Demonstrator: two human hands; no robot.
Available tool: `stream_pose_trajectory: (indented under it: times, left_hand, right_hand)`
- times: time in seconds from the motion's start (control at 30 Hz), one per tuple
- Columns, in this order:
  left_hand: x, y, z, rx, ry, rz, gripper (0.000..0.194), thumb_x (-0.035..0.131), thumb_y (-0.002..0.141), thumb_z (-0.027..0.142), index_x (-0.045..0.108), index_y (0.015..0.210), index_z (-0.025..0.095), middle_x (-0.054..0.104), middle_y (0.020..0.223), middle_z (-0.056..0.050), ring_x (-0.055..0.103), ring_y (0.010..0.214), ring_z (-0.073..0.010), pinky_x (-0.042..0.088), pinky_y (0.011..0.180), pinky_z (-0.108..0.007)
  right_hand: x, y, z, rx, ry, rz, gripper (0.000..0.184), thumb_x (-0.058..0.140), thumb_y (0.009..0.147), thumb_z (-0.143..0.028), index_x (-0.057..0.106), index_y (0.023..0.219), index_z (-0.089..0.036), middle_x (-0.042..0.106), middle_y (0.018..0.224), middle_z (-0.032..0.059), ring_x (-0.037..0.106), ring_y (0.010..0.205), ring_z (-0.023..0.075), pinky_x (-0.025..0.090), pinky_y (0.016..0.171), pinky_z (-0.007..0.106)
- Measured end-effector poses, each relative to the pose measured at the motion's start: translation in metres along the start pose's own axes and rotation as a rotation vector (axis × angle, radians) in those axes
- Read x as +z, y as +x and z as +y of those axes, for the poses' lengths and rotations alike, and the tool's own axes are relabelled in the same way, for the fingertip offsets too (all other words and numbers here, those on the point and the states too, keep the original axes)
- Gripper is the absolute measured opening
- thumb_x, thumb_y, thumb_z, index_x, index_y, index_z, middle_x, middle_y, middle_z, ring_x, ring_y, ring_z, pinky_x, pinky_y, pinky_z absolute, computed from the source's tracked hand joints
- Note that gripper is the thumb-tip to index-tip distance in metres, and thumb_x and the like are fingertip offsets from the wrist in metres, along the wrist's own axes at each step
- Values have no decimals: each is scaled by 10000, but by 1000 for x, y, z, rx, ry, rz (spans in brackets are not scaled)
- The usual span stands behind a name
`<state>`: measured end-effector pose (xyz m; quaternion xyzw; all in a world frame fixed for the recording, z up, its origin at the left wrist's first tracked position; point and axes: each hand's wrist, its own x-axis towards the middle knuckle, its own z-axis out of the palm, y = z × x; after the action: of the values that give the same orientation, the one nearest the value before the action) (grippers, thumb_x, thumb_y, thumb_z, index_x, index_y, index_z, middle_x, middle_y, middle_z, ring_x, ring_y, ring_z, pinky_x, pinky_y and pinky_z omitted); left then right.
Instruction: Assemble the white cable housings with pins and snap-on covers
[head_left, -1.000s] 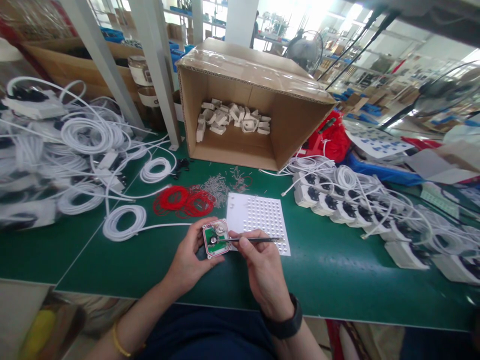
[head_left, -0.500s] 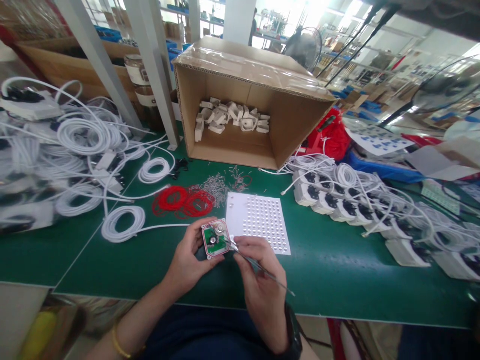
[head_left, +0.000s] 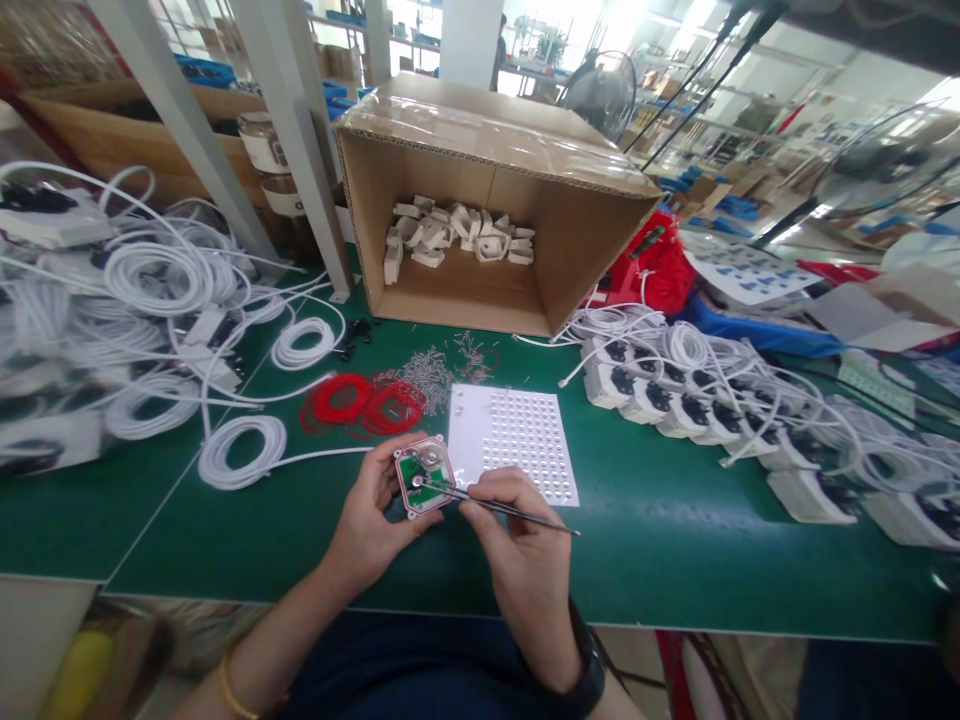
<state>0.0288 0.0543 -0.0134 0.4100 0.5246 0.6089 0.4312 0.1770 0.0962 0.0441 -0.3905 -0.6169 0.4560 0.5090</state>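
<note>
My left hand [head_left: 373, 517] is closed around a small white housing with a green circuit board [head_left: 424, 477] inside and a red line along its rim. A white cable runs from it to a coil [head_left: 241, 452] on the left. Between the thumb and fingers of my right hand [head_left: 521, 545] is a pair of metal tweezers [head_left: 517, 512]. Their tips reach over the board, at a small round silver part [head_left: 417, 482]; whether they grip it I cannot tell. Just beyond my right hand lies a white sheet [head_left: 469, 430] carrying rows of round silver pieces.
Red rings [head_left: 340, 400] and a scatter of screws [head_left: 426, 375] lie behind the housing. A cardboard box [head_left: 457, 302] on its side holds white housings [head_left: 490, 247]. Coiled white cables [head_left: 161, 275] crowd the left; wired housings [head_left: 645, 402] line the right.
The tweezers have swung to a flatter angle, and their tips have moved left over the board to the round silver part. My left hand still holds the housing.
</note>
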Motion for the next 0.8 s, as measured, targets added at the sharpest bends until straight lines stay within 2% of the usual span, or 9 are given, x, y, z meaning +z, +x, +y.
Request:
stream_pose_trajectory:
  times: [0.13, 0.27, 0.57, 0.67, 0.73, 0.8]
  left_hand:
    - [0, 1, 2, 1, 0, 3, 659, 775, 639, 157, 422, 1185, 260, 496, 1287, -65, 504, 1184, -200, 459, 969, -317]
    - [0, 1, 2, 14, 12, 13, 655, 773, 643, 157, 422, 1187, 252, 500, 1275, -71, 519, 1164, -199, 453, 976, -326]
    - [0, -1, 2, 43, 86, 25, 646, 757, 664, 210, 407, 1205, 255, 497, 1278, -84, 527, 1164, -219, 476, 955, -340]
    - [-3, -2, 1, 110, 281, 52, 637, 717, 705, 232, 370, 1238, 265, 515, 1247, -92, 558, 1127, -222, 506, 915, -341]
    - [-5, -1, -3, 243, 482, 44, 568, 685, 735, 236, 390, 1218, 280, 508, 1253, -89, 564, 1122, -225, 530, 872, -323]
    - [-8, 0, -8, 400, 663, 12, 447, 655, 760, 251, 450, 1157, 284, 488, 1287, -87, 566, 1124, -228, 540, 846, -300]
  right_hand:
    - [-4, 0, -2, 140, 86, 35, 85, 699, 714, -154, 678, 770, -214, 680, 764, 16, 638, 739, 158, 528, 691, 272]
    - [-6, -1, -3, 276, 210, -9, 125, 739, 673, -178, 676, 773, -219, 705, 762, 9, 676, 704, 166, 554, 668, 264]
    - [3, -2, -6, 236, 121, 24, 78, 737, 659, -171, 691, 710, -208, 701, 688, 5, 665, 641, 147, 542, 615, 226]
    - [-17, 21, -6, 218, 109, 57, 80, 726, 673, -226, 666, 711, -189, 699, 669, 20, 664, 601, 167, 543, 576, 254]
    - [-39, 52, -3, 148, 30, 112, 127, 694, 713, -293, 644, 743, -181, 696, 688, 30, 663, 614, 174, 541, 589, 274]
    - [-58, 90, 2, 23, -185, 141, 225, 557, 827, -380, 621, 775, -171, 695, 819, 65, 663, 747, 183, 530, 677, 293]
